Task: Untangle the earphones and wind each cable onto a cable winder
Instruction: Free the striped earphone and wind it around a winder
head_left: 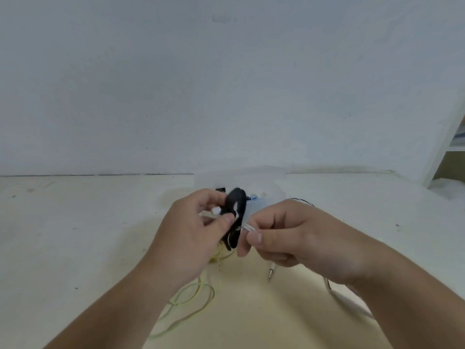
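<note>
Yellow-green cable (191, 298) is lying in loose loops on the table (75, 235), nearest, ungripped. Beyond it, the white cable's jack plug (270, 272) is resting on the surface. The left hand (193, 230) is gripping the black cable winder (235, 210), thumb pressing its face, with a white earbud (216, 210) showing at the fingers. The right hand (289, 238) is pinching the white cable (247, 227) just beside the winder. Blur is hiding how many turns are on it, possibly few. The cable is likely handling as light, limp and slippery, so it is best pinched close to the winder, not pulled at the earbud. A clear box (266, 197) is sitting behind.
</note>
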